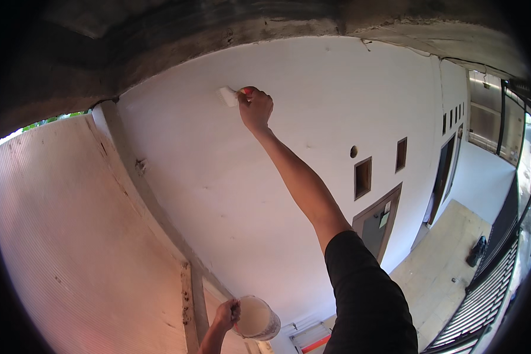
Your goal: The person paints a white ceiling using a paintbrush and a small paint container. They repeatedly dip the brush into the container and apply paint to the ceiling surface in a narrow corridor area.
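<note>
My right hand point(255, 109) is raised on an outstretched arm near the top of the white wall point(194, 165), closed round the red handle of a paintbrush point(228, 96). The brush's pale, paint-coated head is at the wall's surface, a little below the dark concrete edge overhead; whether it touches cannot be told. Low in the view, my left hand point(228, 315) grips the near side of a whitish bucket point(259, 318), which holds pale paint and has a smeared outside. My fingers are closed at its rim or handle; which one is unclear.
A ribbed translucent panel point(59, 218) with a concrete post point(124, 159) stands at left. The wall has small openings point(363, 177) and doorways point(377, 215). Far below at right lie a tiled floor point(430, 277), a dark object point(477, 251) and a black railing point(478, 307). A rough concrete ceiling point(230, 23) hangs close above.
</note>
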`<action>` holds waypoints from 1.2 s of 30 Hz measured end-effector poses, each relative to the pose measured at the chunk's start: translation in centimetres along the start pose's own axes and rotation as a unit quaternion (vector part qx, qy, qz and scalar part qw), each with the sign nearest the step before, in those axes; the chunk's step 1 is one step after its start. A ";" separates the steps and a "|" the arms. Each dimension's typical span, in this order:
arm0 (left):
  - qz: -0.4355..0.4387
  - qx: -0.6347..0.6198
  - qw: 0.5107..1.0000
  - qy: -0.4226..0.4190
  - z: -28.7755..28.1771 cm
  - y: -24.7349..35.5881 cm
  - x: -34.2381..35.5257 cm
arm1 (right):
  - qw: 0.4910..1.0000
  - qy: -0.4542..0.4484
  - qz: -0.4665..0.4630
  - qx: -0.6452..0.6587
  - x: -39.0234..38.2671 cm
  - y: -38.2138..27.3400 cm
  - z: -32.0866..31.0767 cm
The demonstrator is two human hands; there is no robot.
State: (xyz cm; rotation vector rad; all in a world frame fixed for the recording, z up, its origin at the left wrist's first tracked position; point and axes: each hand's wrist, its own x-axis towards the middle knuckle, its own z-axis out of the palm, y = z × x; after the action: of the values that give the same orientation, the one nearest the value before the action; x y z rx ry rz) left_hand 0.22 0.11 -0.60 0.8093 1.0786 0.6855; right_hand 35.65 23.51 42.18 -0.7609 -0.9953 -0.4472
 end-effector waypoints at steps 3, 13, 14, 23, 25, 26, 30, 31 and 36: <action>0.014 0.009 0.999 -0.028 0.0 -0.1 0.2 | 0.995 0.019 0.090 -0.032 3.4 3.9 -2.7; 0.010 0.013 1.000 -0.026 0.8 -0.3 0.0 | 0.953 0.161 0.114 -0.232 9.9 11.7 -11.3; 0.012 0.017 0.999 -0.026 0.7 -0.3 -0.1 | 0.957 0.155 0.097 -0.227 10.0 11.5 -10.8; 0.026 0.024 0.999 -0.008 1.0 0.1 -0.2 | 0.974 0.031 -0.124 -0.185 -0.2 0.0 1.1; 0.033 0.027 0.999 -0.013 0.8 0.2 -0.4 | 0.986 -0.016 -0.110 -0.127 -2.5 -2.7 1.9; 0.036 0.030 0.999 -0.018 1.0 0.2 -0.3 | 0.989 -0.019 -0.105 -0.107 -3.2 -3.4 1.3; 0.039 0.033 0.999 -0.005 0.6 0.0 -0.8 | 0.997 -0.059 -0.024 0.036 -7.3 -6.5 -2.3; 0.039 0.031 0.999 0.001 0.5 0.1 -0.8 | 0.993 -0.078 0.012 0.083 -8.6 -6.9 -4.2; 0.065 0.041 0.997 -0.029 2.1 0.1 0.3 | 0.936 -0.236 0.228 0.131 -16.0 -7.3 -18.3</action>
State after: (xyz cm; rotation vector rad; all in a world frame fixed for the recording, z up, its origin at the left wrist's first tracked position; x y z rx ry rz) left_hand 2.31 -0.10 -0.12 0.9706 1.0127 0.7277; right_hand 33.73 5.01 24.94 -0.8435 -1.2485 0.2846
